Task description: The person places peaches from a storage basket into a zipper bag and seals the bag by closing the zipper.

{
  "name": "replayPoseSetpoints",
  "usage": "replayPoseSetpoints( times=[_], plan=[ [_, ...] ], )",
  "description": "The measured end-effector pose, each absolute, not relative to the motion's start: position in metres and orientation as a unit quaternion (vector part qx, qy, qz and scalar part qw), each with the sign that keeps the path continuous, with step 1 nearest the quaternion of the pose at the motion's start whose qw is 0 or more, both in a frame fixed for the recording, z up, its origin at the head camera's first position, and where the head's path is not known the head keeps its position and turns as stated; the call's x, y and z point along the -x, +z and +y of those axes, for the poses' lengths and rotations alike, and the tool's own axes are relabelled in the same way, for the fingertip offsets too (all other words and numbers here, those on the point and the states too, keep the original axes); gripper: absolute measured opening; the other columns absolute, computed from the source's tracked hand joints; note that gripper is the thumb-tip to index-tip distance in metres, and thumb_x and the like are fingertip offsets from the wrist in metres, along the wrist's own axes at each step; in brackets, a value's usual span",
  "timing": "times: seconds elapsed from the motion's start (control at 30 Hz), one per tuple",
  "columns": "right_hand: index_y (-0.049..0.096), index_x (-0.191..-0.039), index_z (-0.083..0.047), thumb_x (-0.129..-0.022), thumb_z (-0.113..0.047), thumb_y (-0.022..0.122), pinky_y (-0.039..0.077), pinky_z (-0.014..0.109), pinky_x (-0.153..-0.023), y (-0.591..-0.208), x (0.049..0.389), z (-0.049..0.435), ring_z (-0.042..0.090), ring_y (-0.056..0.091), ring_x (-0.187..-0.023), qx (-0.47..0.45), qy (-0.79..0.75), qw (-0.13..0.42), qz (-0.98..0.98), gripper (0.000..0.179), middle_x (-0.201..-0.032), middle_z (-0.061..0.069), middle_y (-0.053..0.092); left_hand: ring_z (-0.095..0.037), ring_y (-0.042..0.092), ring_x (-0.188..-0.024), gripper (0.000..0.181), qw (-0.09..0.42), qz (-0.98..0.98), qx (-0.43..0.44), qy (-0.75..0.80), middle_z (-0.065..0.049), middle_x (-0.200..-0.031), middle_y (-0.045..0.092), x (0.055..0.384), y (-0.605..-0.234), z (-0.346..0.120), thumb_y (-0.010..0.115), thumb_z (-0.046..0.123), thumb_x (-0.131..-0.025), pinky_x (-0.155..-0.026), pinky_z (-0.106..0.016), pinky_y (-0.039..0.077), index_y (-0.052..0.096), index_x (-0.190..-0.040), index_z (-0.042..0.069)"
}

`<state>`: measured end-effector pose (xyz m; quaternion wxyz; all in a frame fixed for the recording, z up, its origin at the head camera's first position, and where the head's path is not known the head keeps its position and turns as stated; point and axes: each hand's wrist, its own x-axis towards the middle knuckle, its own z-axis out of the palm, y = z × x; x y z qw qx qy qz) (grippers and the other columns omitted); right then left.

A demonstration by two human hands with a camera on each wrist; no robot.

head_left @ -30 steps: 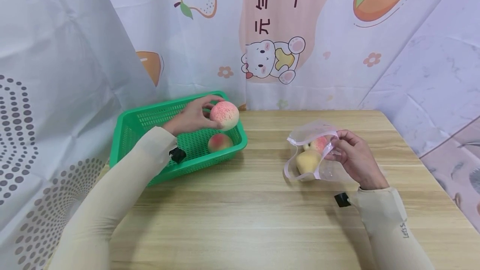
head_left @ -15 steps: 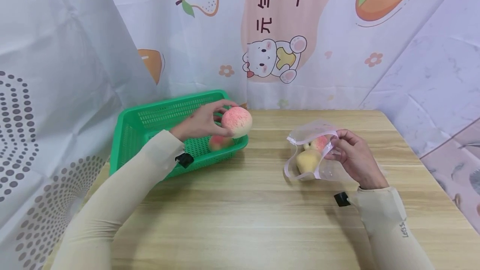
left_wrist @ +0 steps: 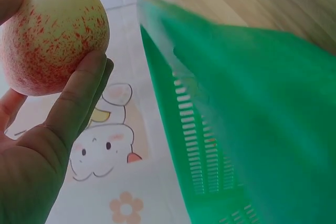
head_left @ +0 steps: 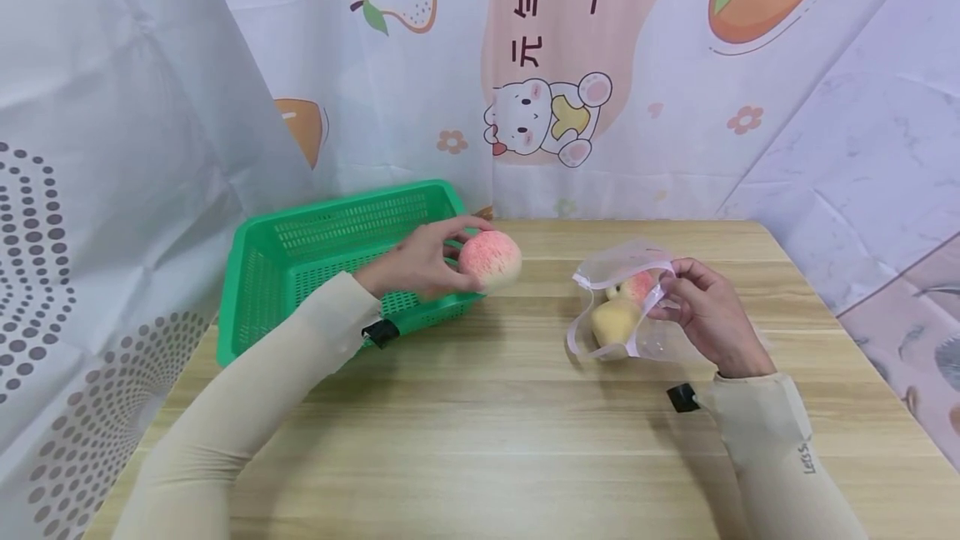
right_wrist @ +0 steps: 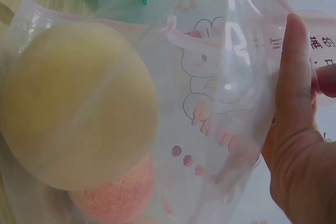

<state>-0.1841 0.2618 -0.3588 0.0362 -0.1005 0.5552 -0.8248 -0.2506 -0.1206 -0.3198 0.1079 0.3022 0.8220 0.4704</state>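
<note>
My left hand (head_left: 420, 261) grips a pink-and-cream peach (head_left: 491, 261), holding it in the air by the right end of the green basket (head_left: 234, 298). In the left wrist view, fingers curl round the speckled peach (left_wrist: 55, 38). On the right, my right hand (head_left: 708, 315) pinches the pink-edged rim of a clear plastic bag (head_left: 600, 267), whose mouth gapes to the left. Inside the bag lie a yellow fruit (head_left: 615, 322) and a pink peach (head_left: 642, 283). The right wrist view shows both through the film, the yellow fruit (right_wrist: 79, 103) in front.
The basket stands at the back left of the wooden table (head_left: 480, 440); its right part is hidden by my left hand. A printed curtain (head_left: 420, 107) hangs behind the table. Bare tabletop lies between the basket and the bag.
My left hand has carried the peach rightward and slightly toward me, past the basket's right rim. Another peach seen in the basket earlier is now hidden by my hand. The right hand stays still.
</note>
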Motion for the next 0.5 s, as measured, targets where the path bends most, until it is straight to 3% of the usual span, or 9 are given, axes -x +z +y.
replayPoseSetpoints(
  times=[0.23, 0.5],
  plan=[
    [0.061, -0.094, -0.003, -0.099, 0.009, 0.049, 0.060, 0.029, -0.066, -0.359, 0.184, 0.262, 0.013, 0.067, -0.075, 0.103, -0.825, 0.039, 0.555, 0.017, -0.089, 0.003, 0.061, -0.028, 0.060, -0.111, 0.068, 0.117, 0.799, -0.322, 0.493, -0.011, -0.128, 0.057, 0.243, -0.325, -0.104, 0.084, 0.001, -0.076, -0.089, -0.038, 0.056, 0.054, -0.137, 0.008],
    [0.061, -0.094, -0.004, -0.100, 0.009, 0.048, 0.060, 0.029, -0.066, -0.360, 0.183, 0.264, 0.013, 0.067, -0.076, 0.108, -0.827, 0.038, 0.550, 0.019, -0.088, 0.003, 0.062, -0.025, 0.059, -0.114, 0.069, 0.131, 0.795, -0.331, 0.491, -0.007, -0.128, 0.058, 0.236, -0.335, -0.088, 0.085, 0.003, -0.075, -0.091, -0.037, 0.055, 0.055, -0.137, 0.011]
  ],
)
